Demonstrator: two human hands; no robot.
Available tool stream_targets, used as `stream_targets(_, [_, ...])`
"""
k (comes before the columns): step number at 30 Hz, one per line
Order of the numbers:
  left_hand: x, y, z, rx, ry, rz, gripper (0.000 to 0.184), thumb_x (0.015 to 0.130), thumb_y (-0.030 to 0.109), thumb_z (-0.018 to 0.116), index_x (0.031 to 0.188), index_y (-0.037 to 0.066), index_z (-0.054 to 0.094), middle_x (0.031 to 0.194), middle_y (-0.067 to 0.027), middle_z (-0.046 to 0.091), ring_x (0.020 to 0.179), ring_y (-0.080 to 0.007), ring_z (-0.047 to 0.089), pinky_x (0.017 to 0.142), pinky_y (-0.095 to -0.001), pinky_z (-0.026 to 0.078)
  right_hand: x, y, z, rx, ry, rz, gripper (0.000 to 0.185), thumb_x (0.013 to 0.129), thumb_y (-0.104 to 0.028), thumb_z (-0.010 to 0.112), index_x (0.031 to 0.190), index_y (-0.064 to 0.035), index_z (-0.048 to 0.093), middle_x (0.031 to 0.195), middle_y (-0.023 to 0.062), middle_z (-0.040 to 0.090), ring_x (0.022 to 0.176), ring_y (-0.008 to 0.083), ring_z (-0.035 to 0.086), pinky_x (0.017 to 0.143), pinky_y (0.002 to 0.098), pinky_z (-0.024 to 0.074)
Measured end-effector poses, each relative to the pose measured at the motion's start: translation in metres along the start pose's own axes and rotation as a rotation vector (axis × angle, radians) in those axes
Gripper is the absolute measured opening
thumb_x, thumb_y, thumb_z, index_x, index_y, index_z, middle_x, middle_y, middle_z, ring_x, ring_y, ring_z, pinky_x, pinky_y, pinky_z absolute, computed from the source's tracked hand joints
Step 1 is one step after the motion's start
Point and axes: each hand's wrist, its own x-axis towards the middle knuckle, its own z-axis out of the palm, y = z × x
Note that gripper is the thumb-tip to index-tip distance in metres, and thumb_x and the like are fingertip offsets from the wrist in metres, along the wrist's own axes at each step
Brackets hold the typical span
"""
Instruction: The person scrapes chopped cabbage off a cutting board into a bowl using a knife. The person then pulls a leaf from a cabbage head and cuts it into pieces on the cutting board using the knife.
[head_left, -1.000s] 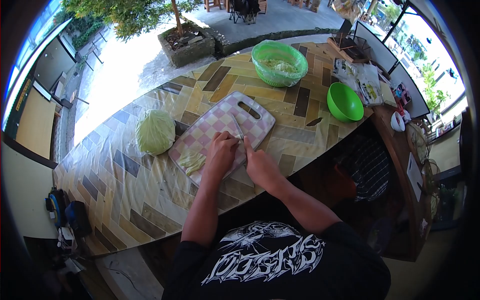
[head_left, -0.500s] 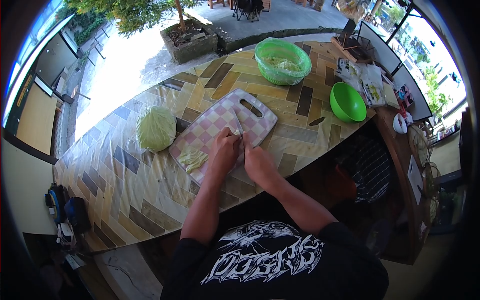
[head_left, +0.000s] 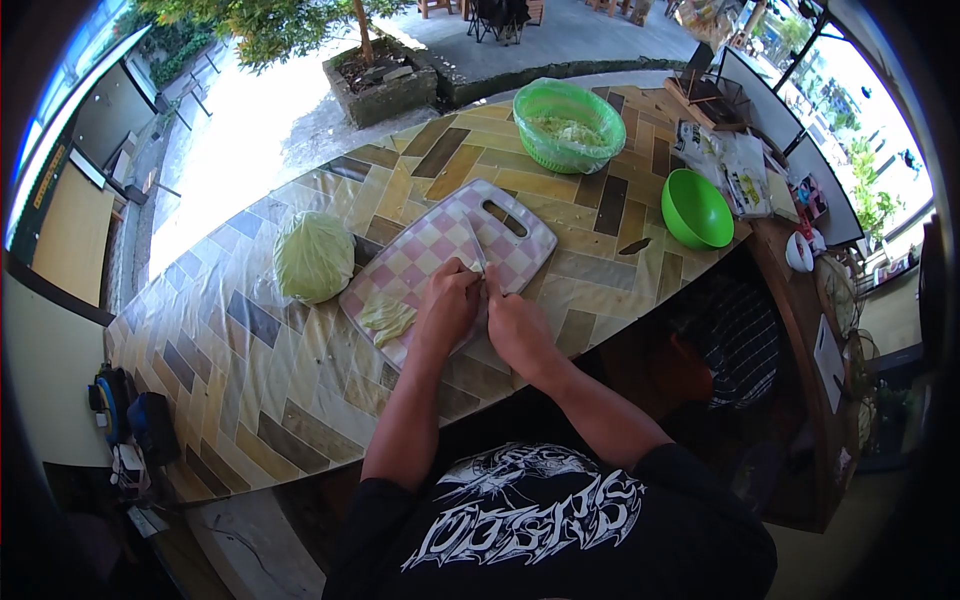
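Note:
My right hand (head_left: 514, 318) is closed around the handle of a knife (head_left: 476, 239), whose blade points away from me over the pink-and-white checked cutting board (head_left: 425, 240). Close against it, my left hand (head_left: 451, 297) has its fingers curled on a small pale piece of cabbage (head_left: 476, 267) beside the blade; most of that piece is hidden. Some cabbage leaves (head_left: 386, 317) lie on the board's lower left, left of my left wrist. A cabbage head (head_left: 313, 257) rests on the table just left of the board.
A green basket lined with plastic (head_left: 568, 127) holds shredded pale cabbage beyond the board. To its right stand a bright green bowl (head_left: 697, 209) and plastic packages (head_left: 742, 172). The table (head_left: 290, 370) has a clear plastic cover, and its near edge runs by my forearms.
Hardly anything differs. Both hands stay together at the knife on the board, and the whole view has shifted very slightly.

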Motion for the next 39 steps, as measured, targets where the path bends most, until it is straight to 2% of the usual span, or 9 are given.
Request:
stream_targets(2, [0.0,-0.002,-0.001,0.031,-0.018,0.006,0.01,0.09,0.005,0.071,0.089,0.0,0.08,0.092,-0.0161,0.068,0.089,-0.0388,0.069,0.08,-0.0484,0.056,0.012,0.006,0.002,0.017,0.013,-0.019,0.065,0.097,-0.006,0.056,0.159,0.0099,0.042,0.087,0.0292,0.075,0.08,0.0461,0.076,0.074,0.0559,0.0616])
stream_targets(5, [-0.001,0.01,-0.012,0.221,-0.03,0.081,0.014,0.087,0.006,0.075,0.097,0.003,0.084,0.096,-0.0142,0.074,0.095,-0.0355,0.071,0.085,-0.0458,0.057,0.023,0.015,-0.002,0.055,0.04,-0.034,0.063,0.101,-0.008,0.053,0.162,0.004,0.041,0.084,0.0287,0.074,0.077,0.048,0.074,0.072,0.059,0.0588])
stream_targets(8, [-0.002,0.009,-0.014,0.298,0.002,0.123,0.013,0.086,0.007,0.076,0.096,0.004,0.084,0.098,-0.0126,0.075,0.102,-0.0351,0.071,0.09,-0.046,0.057,0.012,0.013,-0.01,0.034,-0.026,-0.034,0.063,0.102,-0.01,0.053,0.162,0.0044,0.04,0.084,0.0288,0.074,0.078,0.048,0.074,0.072,0.0587,0.0592])
stream_targets(11, [-0.001,0.002,-0.007,0.201,-0.048,0.036,0.014,0.087,0.008,0.076,0.098,0.004,0.084,0.101,-0.0129,0.076,0.103,-0.0359,0.071,0.092,-0.0463,0.057,-0.004,0.001,-0.009,0.019,-0.002,-0.012,0.061,0.104,-0.013,0.053,0.161,0.0051,0.042,0.084,0.0289,0.074,0.077,0.0484,0.074,0.072,0.0592,0.0589])
stream_targets(14, [0.0,0.001,-0.01,0.192,-0.068,0.038,0.015,0.087,0.008,0.077,0.099,0.004,0.084,0.103,-0.0134,0.077,0.104,-0.037,0.071,0.093,-0.0458,0.057,0.001,0.0,0.0,0.002,-0.023,0.021,0.066,0.098,-0.005,0.053,0.161,0.008,0.039,0.087,0.0284,0.075,0.084,0.0462,0.076,0.075,0.057,0.0606])
stream_targets(20, [-0.002,-0.004,-0.01,0.179,-0.048,0.08,0.015,0.087,0.008,0.076,0.1,0.004,0.084,0.105,-0.0137,0.078,0.105,-0.0376,0.071,0.093,-0.046,0.057,0.014,0.011,-0.013,0.06,-0.029,-0.019,0.066,0.1,-0.007,0.053,0.162,0.0075,0.038,0.087,0.0288,0.075,0.083,0.0463,0.076,0.075,0.0568,0.0607])
stream_targets(23, [-0.003,-0.005,-0.008,0.18,-0.046,0.079,0.014,0.087,0.008,0.076,0.098,0.004,0.084,0.104,-0.0137,0.078,0.104,-0.037,0.07,0.093,-0.0462,0.057,-0.003,0.003,-0.017,0.028,-0.044,-0.002,0.059,0.105,-0.012,0.051,0.162,0.0035,0.042,0.086,0.0297,0.074,0.077,0.049,0.074,0.073,0.0604,0.0583])
stream_targets(32, [-0.002,-0.003,-0.005,0.194,-0.019,0.124,0.01,0.085,0.005,0.072,0.09,0.004,0.081,0.096,-0.0118,0.072,0.099,-0.0351,0.066,0.09,-0.0453,0.056,0.018,0.007,-0.008,0.072,-0.019,0.017,0.063,0.101,-0.009,0.053,0.16,0.0072,0.041,0.092,0.03,0.075,0.085,0.0479,0.075,0.077,0.0585,0.0601])
stream_targets(39, [-0.001,0.001,-0.006,0.185,-0.013,0.115,0.01,0.085,0.004,0.072,0.09,0.003,0.081,0.096,-0.0124,0.072,0.098,-0.0358,0.067,0.09,-0.0452,0.056,-0.004,-0.005,-0.017,0.011,-0.049,0.007,0.063,0.1,-0.009,0.054,0.159,0.0085,0.041,0.086,0.029,0.075,0.082,0.0481,0.075,0.076,0.0579,0.0603])
